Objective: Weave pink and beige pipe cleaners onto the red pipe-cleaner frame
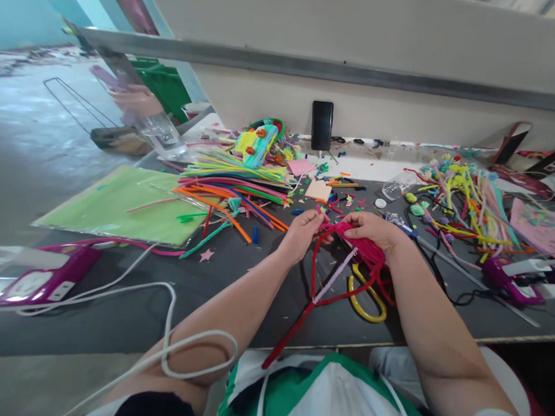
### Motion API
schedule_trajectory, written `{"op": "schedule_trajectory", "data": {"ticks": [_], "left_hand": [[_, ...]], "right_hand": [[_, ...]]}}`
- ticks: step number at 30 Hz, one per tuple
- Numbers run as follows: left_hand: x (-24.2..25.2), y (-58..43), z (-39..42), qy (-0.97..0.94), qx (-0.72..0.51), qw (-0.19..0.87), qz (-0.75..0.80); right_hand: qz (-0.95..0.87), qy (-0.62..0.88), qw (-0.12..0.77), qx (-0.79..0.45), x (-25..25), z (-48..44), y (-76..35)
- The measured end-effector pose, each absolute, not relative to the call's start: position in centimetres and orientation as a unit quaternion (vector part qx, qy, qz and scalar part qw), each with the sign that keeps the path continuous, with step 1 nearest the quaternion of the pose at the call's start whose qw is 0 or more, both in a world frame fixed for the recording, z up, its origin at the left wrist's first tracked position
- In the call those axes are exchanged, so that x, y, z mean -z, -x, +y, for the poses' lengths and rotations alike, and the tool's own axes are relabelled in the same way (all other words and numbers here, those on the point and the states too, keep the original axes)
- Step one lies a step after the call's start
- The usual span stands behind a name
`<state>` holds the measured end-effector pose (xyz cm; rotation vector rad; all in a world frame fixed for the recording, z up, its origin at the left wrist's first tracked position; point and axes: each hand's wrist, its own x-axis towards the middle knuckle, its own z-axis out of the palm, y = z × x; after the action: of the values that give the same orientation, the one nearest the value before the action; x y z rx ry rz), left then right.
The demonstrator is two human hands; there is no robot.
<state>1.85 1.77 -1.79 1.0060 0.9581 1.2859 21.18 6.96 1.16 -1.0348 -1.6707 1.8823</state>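
Observation:
Both hands meet over the middle of the grey table, working on a craft piece of bent red and magenta pipe cleaners (370,252). My right hand (373,229) grips its dense magenta part between thumb and fingers. Pinched on the piece's left end is my left hand (304,230). A red loop hangs below, joined to a twisted red stem (289,336) that reaches toward my lap. One pale lilac pipe cleaner (336,275) slants across the loop. Under the piece lies a pair of scissors with yellow handles (368,304); their blades are mostly hidden.
Left of my hands lie a bundle of coloured pipe cleaners (235,178) and a green sheet (116,201). More pipe cleaners (466,204) heap up at right. A phone (322,125) leans on the back panel. Purple power strips (49,274) and a white cable (172,301) sit near.

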Motion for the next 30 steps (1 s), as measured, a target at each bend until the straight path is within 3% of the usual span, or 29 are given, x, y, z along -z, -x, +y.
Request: {"op": "schedule_trajectory", "data": {"ticks": [12,21,30], "left_hand": [[1.8,-2.0,1.8,-0.439,-0.549,0.576,0.418],[1.9,-1.9,2.0,-0.436,-0.55,0.573,0.424],[1.7,-2.0,1.9,-0.429,-0.553,0.573,0.427]], "right_hand": [[-0.609,0.364,0.234,-0.664,-1.0,6.3,-20.6],[-0.606,0.358,0.202,-0.681,-1.7,6.9,-20.5],[-0.698,0.416,0.195,-0.549,-1.4,7.7,-19.6]]}}
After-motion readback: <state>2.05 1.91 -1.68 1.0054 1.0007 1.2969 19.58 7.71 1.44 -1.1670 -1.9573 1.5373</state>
